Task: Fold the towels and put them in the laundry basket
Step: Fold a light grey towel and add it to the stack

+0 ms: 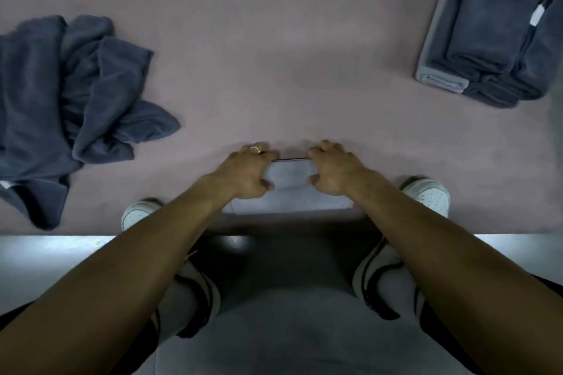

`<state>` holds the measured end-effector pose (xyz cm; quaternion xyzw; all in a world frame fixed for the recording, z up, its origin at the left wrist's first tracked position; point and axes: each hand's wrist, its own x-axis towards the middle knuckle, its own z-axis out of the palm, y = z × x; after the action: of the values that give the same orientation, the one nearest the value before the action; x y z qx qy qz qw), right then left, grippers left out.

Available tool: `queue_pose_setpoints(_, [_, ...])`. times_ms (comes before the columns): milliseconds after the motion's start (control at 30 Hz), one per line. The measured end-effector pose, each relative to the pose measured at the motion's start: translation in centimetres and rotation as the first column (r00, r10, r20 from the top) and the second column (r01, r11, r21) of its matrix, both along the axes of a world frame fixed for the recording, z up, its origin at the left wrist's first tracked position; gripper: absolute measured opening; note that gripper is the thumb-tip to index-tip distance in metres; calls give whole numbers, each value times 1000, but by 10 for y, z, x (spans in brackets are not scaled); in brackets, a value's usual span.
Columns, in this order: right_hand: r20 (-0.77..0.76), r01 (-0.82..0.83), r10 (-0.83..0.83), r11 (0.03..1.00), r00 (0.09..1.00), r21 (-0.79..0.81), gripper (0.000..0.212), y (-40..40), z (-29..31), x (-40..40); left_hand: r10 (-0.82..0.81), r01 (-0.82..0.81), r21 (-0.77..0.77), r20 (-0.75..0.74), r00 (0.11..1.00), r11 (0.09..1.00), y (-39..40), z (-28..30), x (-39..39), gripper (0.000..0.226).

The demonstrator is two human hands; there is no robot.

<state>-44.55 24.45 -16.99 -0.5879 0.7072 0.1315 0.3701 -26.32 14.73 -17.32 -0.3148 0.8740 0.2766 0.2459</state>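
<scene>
A small light grey towel (291,183) lies at the near edge of the pink mat (274,55), in the lower middle of the view. My left hand (248,172) grips its left side and my right hand (333,170) grips its right side, fingers curled over the far edge and thumbs on top. The towel's near part reaches down to the mat's edge between my forearms. A crumpled heap of dark blue towels (70,94) sits on the mat at the left. At the far right stands a stack of folded towels (493,39), dark blue ones over a light grey one.
My two white shoes (135,213) (431,193) rest on the mat's near edge on either side of the towel. Grey floor (61,253) runs along the near side of the mat. The mat's middle between heap and stack is bare.
</scene>
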Motion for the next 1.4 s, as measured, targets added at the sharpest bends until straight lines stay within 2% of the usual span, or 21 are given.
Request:
queue_pose_setpoints(100, [-13,10,-9,994,1000,105,65,-13,3,3,-52,56,-36,101,994,998,-1,1,-16,66])
queue_pose_setpoints(200, [-6,13,-12,989,1000,145,68,-9,4,1,-78,89,-71,144,986,994,6,-1,-16,67])
queue_pose_setpoints(300, [39,33,-36,997,999,69,60,6,6,0,-85,99,-117,119,989,988,18,1,-7,73])
queue_pose_setpoints(433, [24,4,0,991,1000,-137,47,32,17,6,-80,86,-267,34,996,960,40,7,9,71])
queue_pose_setpoints(700, [-173,-174,136,959,975,-224,59,72,50,12,-206,146,-437,-93,974,888,82,58,31,60])
queue_pose_setpoints(767, [-157,-224,184,928,970,-296,58,77,66,12,-264,169,-458,-151,953,873,83,75,29,62])
queue_pose_setpoints(867, [-78,-204,189,902,979,-381,52,79,100,8,-326,170,-502,-240,914,848,78,98,25,64])
queue_pose_setpoints(1000, [-180,-203,146,912,973,-357,45,82,158,-19,-223,160,-432,-99,970,888,67,153,-5,53])
queue_pose_setpoints(1067, [-232,-177,98,921,968,-348,44,87,189,-39,-192,145,-409,-78,978,901,67,187,-31,49])
queue_pose_setpoints(1233, [-292,-177,50,887,955,-427,57,110,257,-83,-301,163,-511,-200,932,844,74,257,-94,45])
queue_pose_setpoints(1333, [-259,-133,10,877,966,-462,45,117,281,-106,-374,195,-554,-230,898,809,74,283,-127,45])
queue_pose_setpoints(1400, [-270,-67,-78,871,960,-487,41,119,291,-127,-409,208,-570,-251,877,795,70,288,-155,46])
